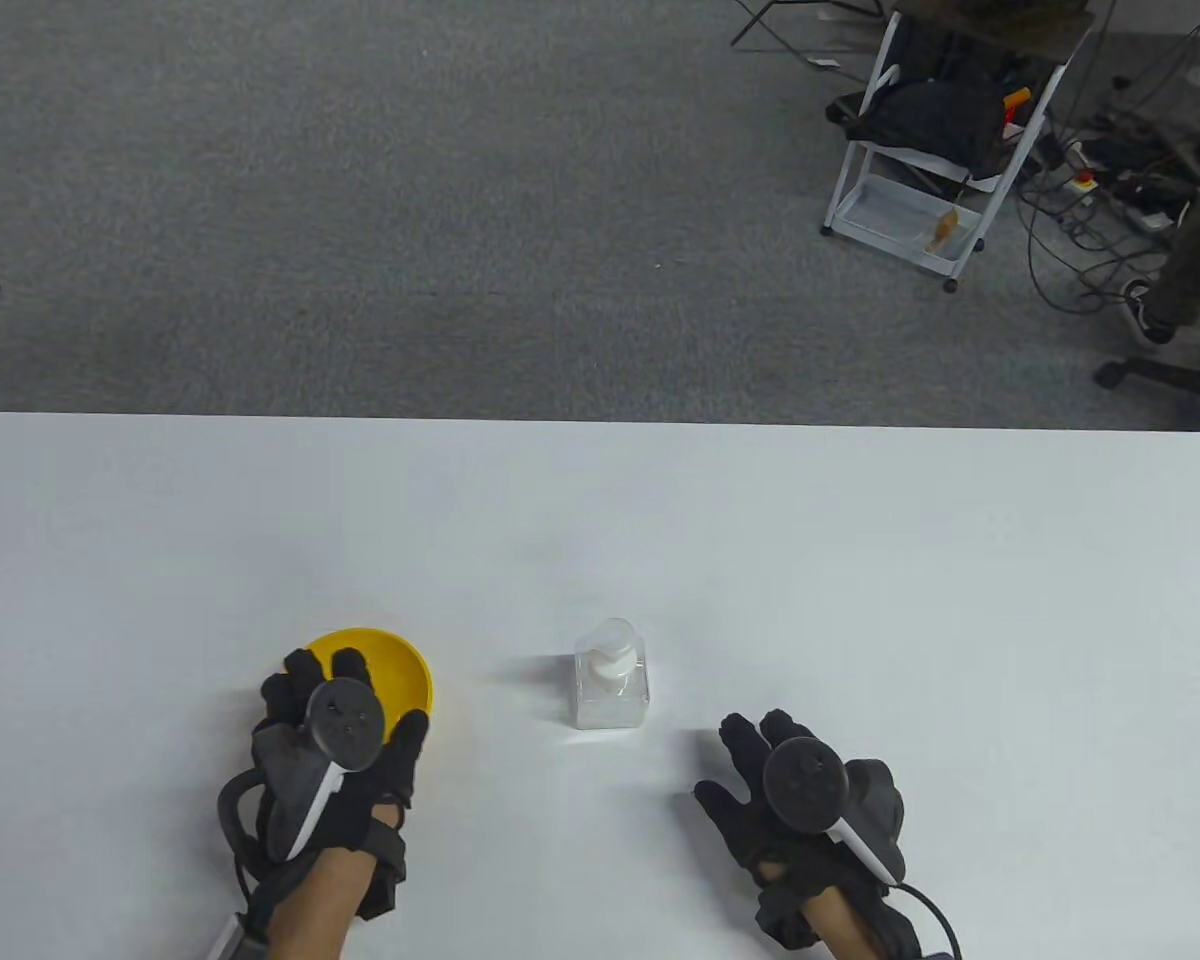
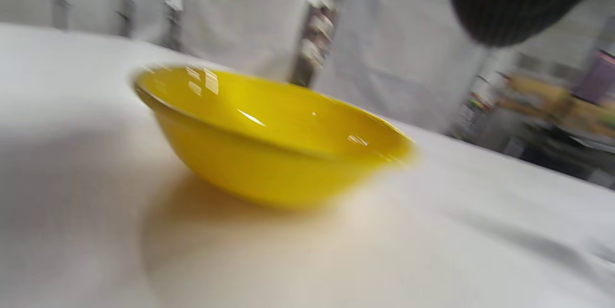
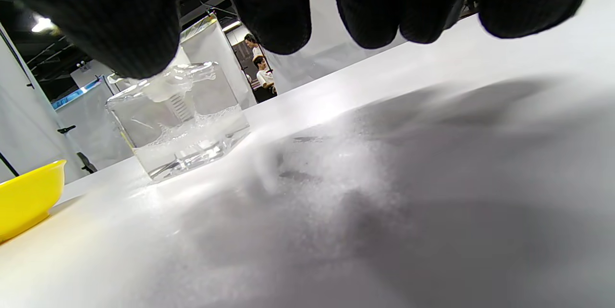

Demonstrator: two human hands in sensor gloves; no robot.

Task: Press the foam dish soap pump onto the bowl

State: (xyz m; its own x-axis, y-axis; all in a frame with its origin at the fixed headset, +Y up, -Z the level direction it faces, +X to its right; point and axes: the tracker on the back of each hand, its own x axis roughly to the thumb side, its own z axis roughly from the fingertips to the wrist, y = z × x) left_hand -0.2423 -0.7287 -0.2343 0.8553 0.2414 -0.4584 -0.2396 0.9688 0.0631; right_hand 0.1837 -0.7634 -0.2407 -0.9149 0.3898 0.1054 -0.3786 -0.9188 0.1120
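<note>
On the white table [image 1: 860, 560] the yellow bowl [image 1: 400, 672] sits near the front edge, left of centre, and the left hand [image 1: 335, 760] is right over its near side, fingers reaching across the rim; whether they actually touch it, I cannot tell, because the left wrist view is blurred and shows only the bowl standing on the table with dark fingertips [image 2: 509, 0] hanging above it. To the right of the bowl, apart from it, stands the clear square soap bottle [image 1: 611, 690] with its white pump [image 1: 612, 668] on top, upright, some liquid and bubbles showing inside in the right wrist view. The right hand [image 1: 810, 800] lies further right and nearer the front edge, close to the bottle but not on it, fingers spread and loose, holding nothing, hovering low above the tabletop.
</note>
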